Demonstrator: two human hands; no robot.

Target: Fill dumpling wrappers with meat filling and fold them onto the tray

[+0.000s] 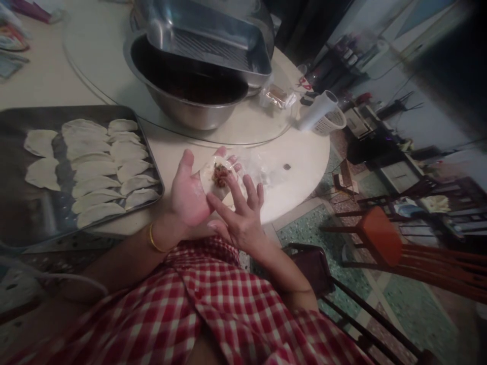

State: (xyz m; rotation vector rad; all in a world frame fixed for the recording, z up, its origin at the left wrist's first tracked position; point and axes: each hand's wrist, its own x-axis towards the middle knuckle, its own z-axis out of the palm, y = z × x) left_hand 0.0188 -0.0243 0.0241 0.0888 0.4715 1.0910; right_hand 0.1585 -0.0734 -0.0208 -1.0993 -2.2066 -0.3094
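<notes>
A round dumpling wrapper [207, 175] lies across the palm side of my left hand [186, 195], held up by its fingers. On its middle sits a small mound of reddish-brown filling [220, 175] with green bits. My right hand [243, 218] is just over the wrapper's near right side. Its fingers are apart, with the fingertips at the wrapper's edge and the filling; whether they press on it I cannot tell. To the left, a metal tray [152, 172] carries rows of folded dumplings [95, 165].
Beyond my hands, a large steel bowl [190, 114] stands on a glass turntable [110, 104], with a deep rectangular pan [213, 25] over it. A clear plastic bag [262, 165] lies behind my fingers. A white basket [331, 121] is at the table's right edge; a wooden chair [380, 235] stands right.
</notes>
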